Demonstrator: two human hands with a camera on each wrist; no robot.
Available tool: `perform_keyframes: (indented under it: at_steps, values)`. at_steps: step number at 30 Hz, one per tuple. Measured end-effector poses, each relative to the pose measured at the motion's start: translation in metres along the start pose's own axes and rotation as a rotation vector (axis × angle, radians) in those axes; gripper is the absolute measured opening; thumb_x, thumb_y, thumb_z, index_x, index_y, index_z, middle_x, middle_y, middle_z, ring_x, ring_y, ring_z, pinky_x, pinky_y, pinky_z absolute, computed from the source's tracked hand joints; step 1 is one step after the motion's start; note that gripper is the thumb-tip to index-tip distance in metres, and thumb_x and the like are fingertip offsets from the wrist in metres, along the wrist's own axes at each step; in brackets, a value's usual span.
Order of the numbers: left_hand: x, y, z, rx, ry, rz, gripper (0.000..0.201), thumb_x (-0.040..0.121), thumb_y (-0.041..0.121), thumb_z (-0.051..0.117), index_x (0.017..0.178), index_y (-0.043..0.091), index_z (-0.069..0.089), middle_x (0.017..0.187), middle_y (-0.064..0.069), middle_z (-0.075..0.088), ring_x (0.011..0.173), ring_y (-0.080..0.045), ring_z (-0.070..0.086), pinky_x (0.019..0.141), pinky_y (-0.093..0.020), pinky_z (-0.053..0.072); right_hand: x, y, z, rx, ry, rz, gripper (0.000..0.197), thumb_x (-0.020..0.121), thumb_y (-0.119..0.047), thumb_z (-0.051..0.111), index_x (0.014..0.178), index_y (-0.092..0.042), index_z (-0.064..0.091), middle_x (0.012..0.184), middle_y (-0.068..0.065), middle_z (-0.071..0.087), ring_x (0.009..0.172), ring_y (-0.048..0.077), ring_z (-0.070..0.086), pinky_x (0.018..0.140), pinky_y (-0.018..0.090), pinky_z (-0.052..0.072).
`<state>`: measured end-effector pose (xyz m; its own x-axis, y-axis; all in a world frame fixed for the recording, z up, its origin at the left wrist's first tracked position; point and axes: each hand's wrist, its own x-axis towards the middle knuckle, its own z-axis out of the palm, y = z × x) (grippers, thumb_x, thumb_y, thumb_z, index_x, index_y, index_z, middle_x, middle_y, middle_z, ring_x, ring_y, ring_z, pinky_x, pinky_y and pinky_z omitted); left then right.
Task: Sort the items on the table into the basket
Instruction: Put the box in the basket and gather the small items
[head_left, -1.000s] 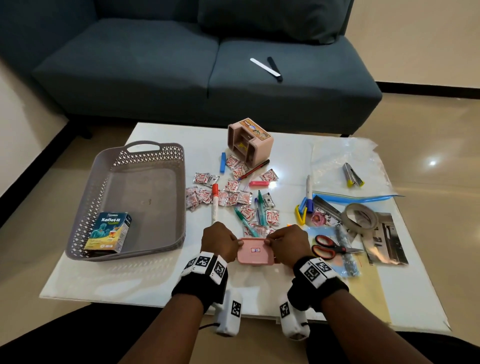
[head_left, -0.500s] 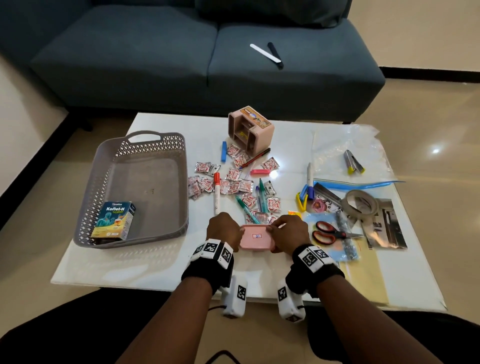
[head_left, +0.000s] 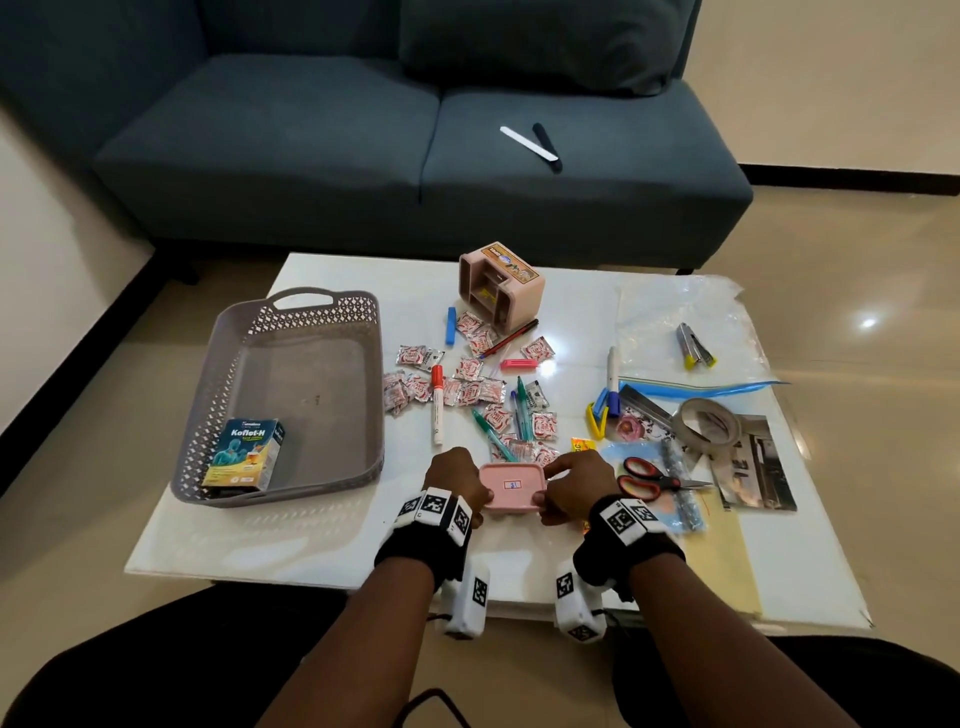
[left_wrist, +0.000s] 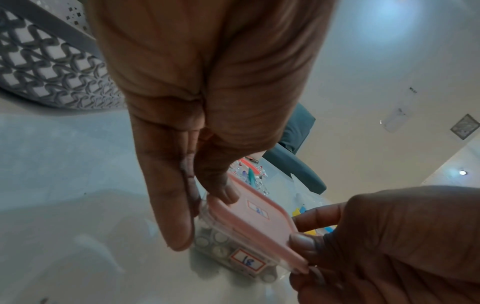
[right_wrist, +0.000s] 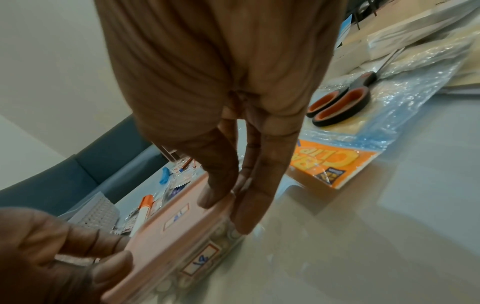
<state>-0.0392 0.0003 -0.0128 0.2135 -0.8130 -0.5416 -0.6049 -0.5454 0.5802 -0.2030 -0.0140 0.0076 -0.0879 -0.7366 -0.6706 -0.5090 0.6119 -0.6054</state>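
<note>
Right, head view: I see my left hand (head_left: 457, 480) and right hand (head_left: 574, 486) pinching the two short ends of the small box (head_left: 511, 487) with the pink lid, at the near edge of the table (head_left: 322, 540). The basket (head_left: 332, 470) lies well to the left, holding only a medicine carton (head_left: 248, 454).
Left wrist view: thumb on the lid's end, fingers (left_wrist: 171, 205) straight down the clear side; it grips its end of the box (left_wrist: 249, 218). Round tablets or buttons show through the wall; I cannot tell which.
Right wrist view: thumb on the lid's other end, fingers (right_wrist: 257, 185) down the side, so this hand too grips the box (right_wrist: 182, 232). Scissors (right_wrist: 340, 107) lie just beyond, apart from it.
Whether it is lifted: cannot tell; it looks on or barely off the table.
Doing it well: I'd keep the lid pressed and the box level, and clear the basket's near wall before lowering beside the carton.
Risk: I judge the lid may pop and spill the contents.
</note>
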Motion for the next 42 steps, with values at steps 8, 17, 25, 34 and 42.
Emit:
perform_keyframes:
  at_steps: [8, 17, 25, 34, 42]
  values:
    - [0.008, -0.016, 0.010, -0.089, 0.003, 0.000, 0.037, 0.071, 0.004, 0.079, 0.095, 0.012, 0.053, 0.096, -0.017, 0.071, 0.078, -0.031, 0.073, 0.064, -0.042, 0.062, 0.002, 0.011, 0.010, 0.039, 0.110, -0.060, 0.019, 0.075, 0.007, 0.071, 0.087, -0.007, 0.072, 0.069, 0.015, 0.072, 0.045, 0.022, 0.067, 0.043, 0.031, 0.057]
    - [-0.003, -0.005, 0.000, -0.039, 0.022, -0.020, 0.032, 0.070, 0.027, 0.086, 0.084, 0.004, 0.068, 0.080, -0.016, 0.073, 0.067, -0.031, 0.072, 0.059, -0.041, 0.061, 0.011, -0.001, 0.015, -0.367, 0.209, -0.389, 0.033, 0.080, -0.008, 0.063, 0.109, -0.018, 0.075, 0.108, 0.008, 0.073, 0.099, 0.024, 0.067, 0.089, 0.024, 0.049]
    - [0.006, -0.009, 0.019, -0.039, -0.033, -0.021, 0.024, 0.070, 0.022, 0.081, 0.081, 0.003, 0.074, 0.077, -0.013, 0.075, 0.073, -0.025, 0.074, 0.069, -0.035, 0.061, 0.019, -0.001, 0.014, -0.254, 0.257, -0.203, 0.032, 0.088, -0.036, 0.060, 0.097, -0.010, 0.075, 0.099, 0.007, 0.071, 0.104, 0.026, 0.065, 0.079, 0.026, 0.052]
    - [0.032, -0.028, 0.041, -0.061, -0.065, -0.100, 0.044, 0.051, 0.040, 0.067, 0.078, 0.005, 0.071, 0.076, -0.010, 0.074, 0.071, -0.017, 0.073, 0.067, -0.029, 0.061, 0.019, 0.005, 0.019, -0.165, 0.316, -0.159, 0.021, 0.082, -0.029, 0.075, 0.095, -0.013, 0.079, 0.100, 0.005, 0.075, 0.098, 0.023, 0.068, 0.081, 0.020, 0.045]
    - [0.010, 0.008, 0.016, -0.004, 0.103, -0.012, 0.042, 0.081, 0.027, 0.077, 0.115, 0.009, 0.062, 0.113, -0.009, 0.070, 0.104, -0.024, 0.067, 0.083, -0.027, 0.052, 0.006, 0.020, 0.011, -0.216, 0.129, -0.046, 0.032, 0.069, -0.041, 0.080, 0.064, -0.010, 0.070, 0.060, 0.005, 0.070, 0.058, 0.018, 0.069, 0.062, 0.031, 0.060]
